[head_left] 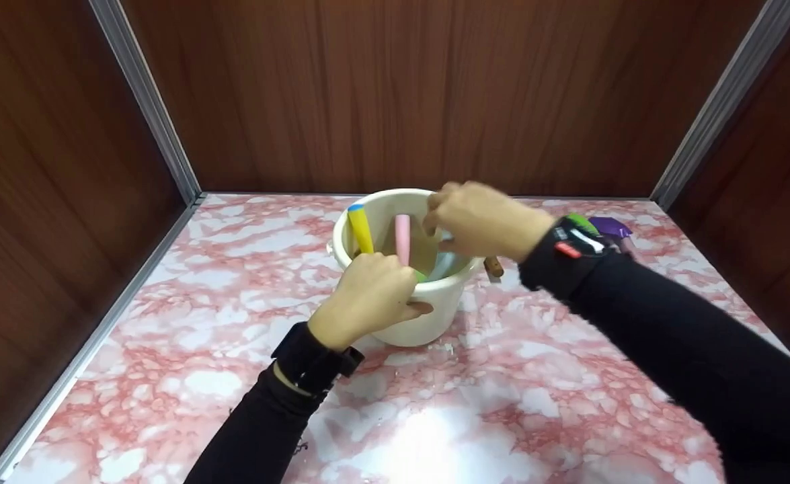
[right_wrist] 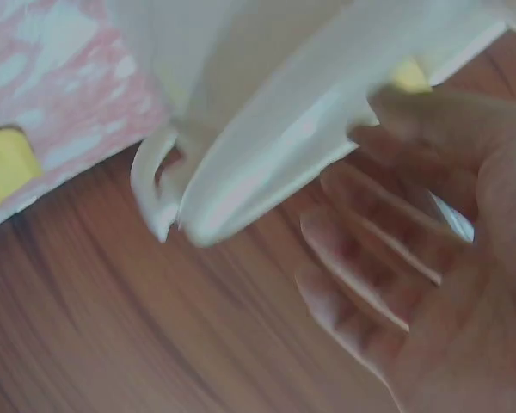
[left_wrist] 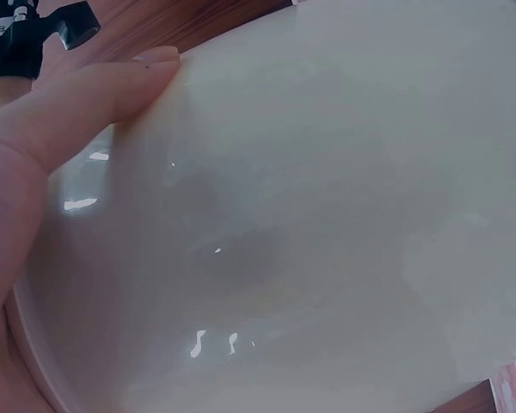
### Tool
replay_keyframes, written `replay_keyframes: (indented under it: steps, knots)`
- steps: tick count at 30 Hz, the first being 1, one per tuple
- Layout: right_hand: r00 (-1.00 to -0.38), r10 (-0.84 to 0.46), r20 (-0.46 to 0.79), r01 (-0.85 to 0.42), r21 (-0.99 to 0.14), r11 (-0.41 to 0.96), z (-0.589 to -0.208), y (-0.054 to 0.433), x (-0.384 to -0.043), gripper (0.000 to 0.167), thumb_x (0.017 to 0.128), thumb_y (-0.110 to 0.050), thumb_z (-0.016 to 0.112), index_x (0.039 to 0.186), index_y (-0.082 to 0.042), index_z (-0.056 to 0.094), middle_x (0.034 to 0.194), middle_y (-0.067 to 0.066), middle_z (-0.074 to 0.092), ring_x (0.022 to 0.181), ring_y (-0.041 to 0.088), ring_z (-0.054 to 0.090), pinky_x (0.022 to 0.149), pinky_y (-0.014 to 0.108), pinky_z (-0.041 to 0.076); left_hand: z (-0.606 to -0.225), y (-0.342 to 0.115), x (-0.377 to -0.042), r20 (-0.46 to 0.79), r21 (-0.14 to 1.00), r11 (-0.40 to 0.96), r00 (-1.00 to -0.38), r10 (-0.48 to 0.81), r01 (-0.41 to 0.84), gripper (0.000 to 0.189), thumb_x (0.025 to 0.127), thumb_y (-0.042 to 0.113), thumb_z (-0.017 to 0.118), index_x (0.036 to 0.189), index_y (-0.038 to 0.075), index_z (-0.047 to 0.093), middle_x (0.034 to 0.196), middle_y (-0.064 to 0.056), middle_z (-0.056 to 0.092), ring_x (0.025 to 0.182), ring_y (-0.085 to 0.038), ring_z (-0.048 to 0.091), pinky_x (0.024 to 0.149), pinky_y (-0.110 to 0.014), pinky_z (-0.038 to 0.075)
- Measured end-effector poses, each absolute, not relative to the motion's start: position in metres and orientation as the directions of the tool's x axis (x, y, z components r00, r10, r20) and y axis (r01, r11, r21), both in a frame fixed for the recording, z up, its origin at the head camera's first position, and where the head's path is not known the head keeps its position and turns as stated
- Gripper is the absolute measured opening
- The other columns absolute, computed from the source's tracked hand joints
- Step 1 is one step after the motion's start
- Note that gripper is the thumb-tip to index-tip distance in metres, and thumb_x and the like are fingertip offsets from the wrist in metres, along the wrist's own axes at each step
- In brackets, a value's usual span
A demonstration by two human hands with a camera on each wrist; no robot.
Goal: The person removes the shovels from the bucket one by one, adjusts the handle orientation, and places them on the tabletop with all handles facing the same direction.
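Note:
A white plastic bucket point(head_left: 425, 323) stands on the marbled table. My left hand point(head_left: 368, 296) grips its near rim, thumb on the outside wall and the other fingers over the edge. In the left wrist view the thumb point(left_wrist: 95, 99) lies along the bucket wall point(left_wrist: 284, 241). Above the right side of the rim is my right hand point(head_left: 479, 218), its fingers loosely bent; in the right wrist view they look spread, with nothing clearly held. Inside the bucket lean a yellow handle with a blue end point(head_left: 361, 230), a pink handle point(head_left: 403, 236) and something pale blue point(head_left: 443, 263).
Right of the bucket lies a brown wooden-looking handle point(head_left: 494, 266). A purple item point(head_left: 610, 226) sits farther right, partly hidden behind my right wrist. A yellow object point(right_wrist: 9, 163) rests on the table in the right wrist view. Wood-grain panels point(head_left: 395, 94) enclose the back and sides.

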State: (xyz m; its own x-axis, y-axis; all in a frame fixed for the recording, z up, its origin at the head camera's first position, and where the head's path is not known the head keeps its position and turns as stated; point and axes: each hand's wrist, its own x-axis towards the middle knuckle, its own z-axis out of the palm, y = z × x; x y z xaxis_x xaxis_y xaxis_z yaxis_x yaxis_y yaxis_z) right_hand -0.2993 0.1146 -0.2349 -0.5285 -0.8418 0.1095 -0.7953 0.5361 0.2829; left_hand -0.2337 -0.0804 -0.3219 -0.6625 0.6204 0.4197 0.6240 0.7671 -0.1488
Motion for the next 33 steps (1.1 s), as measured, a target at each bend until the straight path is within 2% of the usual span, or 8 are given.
replay_keyframes:
  steps: [3, 7, 11, 15, 18, 24, 33]
  knots:
    - [-0.57, -0.821, -0.017, -0.804, 0.218, 0.553, -0.245, 0.102, -0.299, 0.013, 0.086, -0.009, 0.082, 0.099, -0.01, 0.082, 0.094, 0.006, 0.076, 0.082, 0.026, 0.07, 0.076, 0.043, 0.059, -0.322, -0.08, -0.234, 0.415, -0.146, 0.766, -0.664, 0.622, 0.626, 0.052, 0.084, 0.052, 0.088, 0.06, 0.016, 0.059, 0.058, 0.004, 0.042, 0.053, -0.023, 0.06, 0.05, -0.043, 0.048]
    - [-0.628, -0.771, -0.102, -0.776, 0.146, 0.613, -0.257, 0.093, -0.302, 0.01, 0.079, 0.0, 0.077, 0.085, -0.008, 0.078, 0.073, 0.002, 0.068, 0.062, 0.019, 0.057, 0.06, 0.037, 0.051, -0.322, -0.079, -0.234, 0.418, -0.151, 0.764, -0.66, 0.624, 0.627, 0.052, 0.085, 0.052, 0.088, 0.06, 0.015, 0.061, 0.058, 0.003, 0.044, 0.053, -0.023, 0.06, 0.05, -0.044, 0.049]
    - [-0.622, -0.773, -0.128, -0.783, 0.14, 0.606, -0.262, 0.089, -0.304, 0.012, 0.077, 0.003, 0.071, 0.075, -0.009, 0.074, 0.066, -0.001, 0.059, 0.059, 0.017, 0.049, 0.055, 0.032, 0.041, -0.323, -0.078, -0.235, 0.437, -0.173, 0.762, -0.645, 0.627, 0.624, 0.052, 0.084, 0.052, 0.088, 0.06, 0.016, 0.06, 0.058, 0.001, 0.052, 0.054, -0.024, 0.062, 0.05, -0.043, 0.049]
    - [-0.629, -0.748, -0.214, -0.771, 0.051, 0.634, -0.275, 0.09, -0.316, 0.019, 0.077, -0.003, 0.068, 0.063, -0.014, 0.066, 0.061, -0.005, 0.053, 0.056, 0.013, 0.044, 0.05, 0.029, 0.035, -0.323, -0.077, -0.236, 0.446, -0.186, 0.759, -0.635, 0.631, 0.624, 0.05, 0.084, 0.052, 0.089, 0.061, 0.015, 0.063, 0.059, -0.001, 0.058, 0.055, -0.024, 0.064, 0.05, -0.043, 0.05]
    - [-0.639, -0.731, -0.241, -0.751, -0.011, 0.66, -0.298, 0.095, -0.337, 0.022, 0.078, -0.01, 0.069, 0.061, -0.019, 0.061, 0.06, -0.008, 0.05, 0.055, 0.011, 0.045, 0.049, 0.03, 0.035, -0.322, -0.076, -0.236, 0.438, -0.184, 0.757, -0.637, 0.634, 0.627, 0.048, 0.085, 0.052, 0.088, 0.065, 0.014, 0.067, 0.059, -0.001, 0.059, 0.055, -0.024, 0.064, 0.05, -0.043, 0.051]
    - [-0.661, -0.715, -0.226, -0.724, -0.057, 0.687, -0.326, 0.102, -0.366, 0.029, 0.077, -0.014, 0.07, 0.057, -0.023, 0.051, 0.057, -0.009, 0.044, 0.053, 0.011, 0.041, 0.047, 0.031, 0.03, -0.321, -0.074, -0.236, 0.426, -0.182, 0.758, -0.645, 0.634, 0.626, 0.045, 0.086, 0.053, 0.087, 0.069, 0.014, 0.071, 0.06, -0.001, 0.059, 0.055, -0.024, 0.064, 0.051, -0.043, 0.051]
    - [-0.646, -0.739, -0.191, -0.746, -0.047, 0.664, -0.318, 0.093, -0.361, 0.025, 0.08, -0.013, 0.07, 0.061, -0.022, 0.056, 0.059, -0.008, 0.047, 0.056, 0.012, 0.046, 0.051, 0.032, 0.037, -0.321, -0.079, -0.235, 0.433, -0.164, 0.768, -0.654, 0.62, 0.619, 0.047, 0.084, 0.052, 0.088, 0.067, 0.013, 0.068, 0.059, 0.0, 0.056, 0.054, -0.025, 0.063, 0.05, -0.044, 0.05]
